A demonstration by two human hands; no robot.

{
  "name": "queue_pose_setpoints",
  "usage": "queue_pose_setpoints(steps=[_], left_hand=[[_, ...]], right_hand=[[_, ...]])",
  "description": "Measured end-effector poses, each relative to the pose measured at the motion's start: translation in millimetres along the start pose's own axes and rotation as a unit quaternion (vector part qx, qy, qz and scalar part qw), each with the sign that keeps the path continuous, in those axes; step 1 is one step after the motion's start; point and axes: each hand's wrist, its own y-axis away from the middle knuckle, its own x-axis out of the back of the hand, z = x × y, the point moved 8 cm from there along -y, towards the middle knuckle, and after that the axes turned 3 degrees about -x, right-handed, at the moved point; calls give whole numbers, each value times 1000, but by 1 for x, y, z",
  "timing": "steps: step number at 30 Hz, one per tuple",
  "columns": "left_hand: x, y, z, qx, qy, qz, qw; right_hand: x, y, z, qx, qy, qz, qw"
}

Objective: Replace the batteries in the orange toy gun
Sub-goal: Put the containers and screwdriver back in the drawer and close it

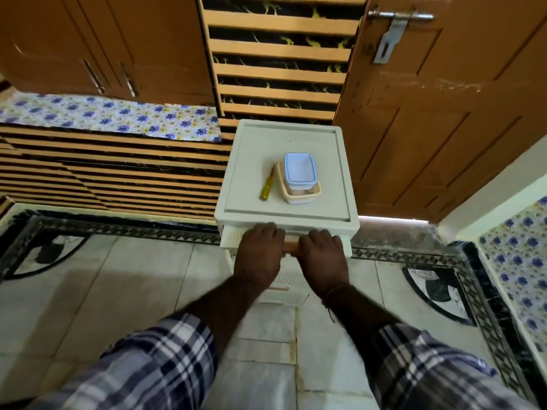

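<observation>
The orange toy gun was not seen, likely light rigid plastic in the white plastic drawer [344, 247], whose front both hands [260, 251] [322, 255] gripped, fingers curled over the orange handle [290, 248].

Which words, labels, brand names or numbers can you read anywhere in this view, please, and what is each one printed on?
None can be read.
The blue-lidded container and the beige container beneath it show no print.
The yellow-handled screwdriver shows no marking that can be made out.
The white drawer unit and its top drawer, where both hands rest, carry no visible label.
</observation>
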Motion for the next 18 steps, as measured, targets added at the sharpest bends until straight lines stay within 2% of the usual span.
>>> queue_pose_setpoints(steps=[6, 12, 14, 15, 17, 18], left_hand=[[9, -22, -21, 59, -48, 23, 997], [6, -21, -26, 72, -11, 5, 997], [13, -18, -29, 60, 30, 42, 997], [20, -18, -30, 47, 50, 83, 994], [35, -19, -36, 45, 90, 179, 979], [41, -26, -43, 66, 114, 203, 970]], right_hand=[[-3, -23, 20, -53, 12, -6, 998], [-4, -20, 33, -108, -56, -4, 993], [7, -22, 43, -134, -102, 28, 985], [14, -28, 50, -152, -127, 45, 979], [19, -43, 65, -207, -200, 37, 957], [19, -54, 72, -242, -247, 20, 938]])
